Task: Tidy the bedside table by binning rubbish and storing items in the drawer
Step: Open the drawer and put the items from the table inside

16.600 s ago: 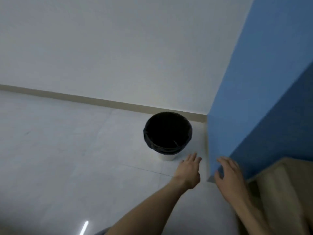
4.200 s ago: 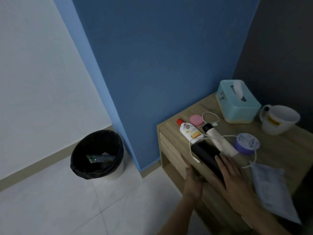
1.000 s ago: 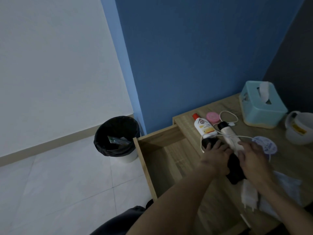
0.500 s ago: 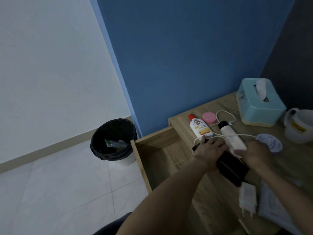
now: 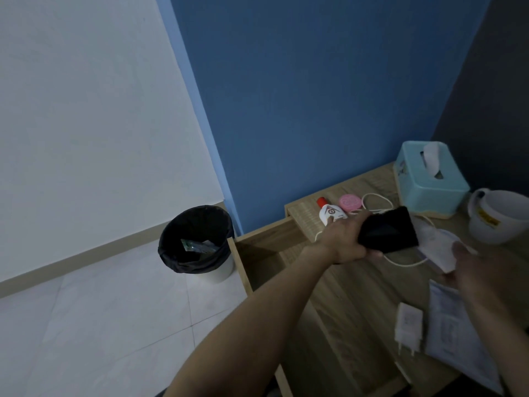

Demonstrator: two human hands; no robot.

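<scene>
Your left hand (image 5: 345,239) is gripping a flat black object (image 5: 388,230), fingers wrapped round its near end, holding it lifted above the bedside table (image 5: 357,285); your right hand (image 5: 469,267) is blurred at the right edge, and you are holding a white tube-like item (image 5: 438,247) against its fingers, though how firmly it is clasped cannot be told. The drawer (image 5: 257,253) is standing pulled out to the left of the tabletop, its inside dark; beyond it on the floor the bin (image 5: 197,239), lined with a black bag, is holding some crumpled wrapping. On the table top a white bottle with a red cap (image 5: 329,213) and a small pink round tin (image 5: 349,202) are lying near the wall; a white cable (image 5: 400,260) is trailing beneath the black object; a teal tissue box (image 5: 429,181) and a white mug (image 5: 498,216) are standing at the back right; a white plug adapter (image 5: 408,328) is lying just beside a paper packet (image 5: 455,328) near the front edge.
</scene>
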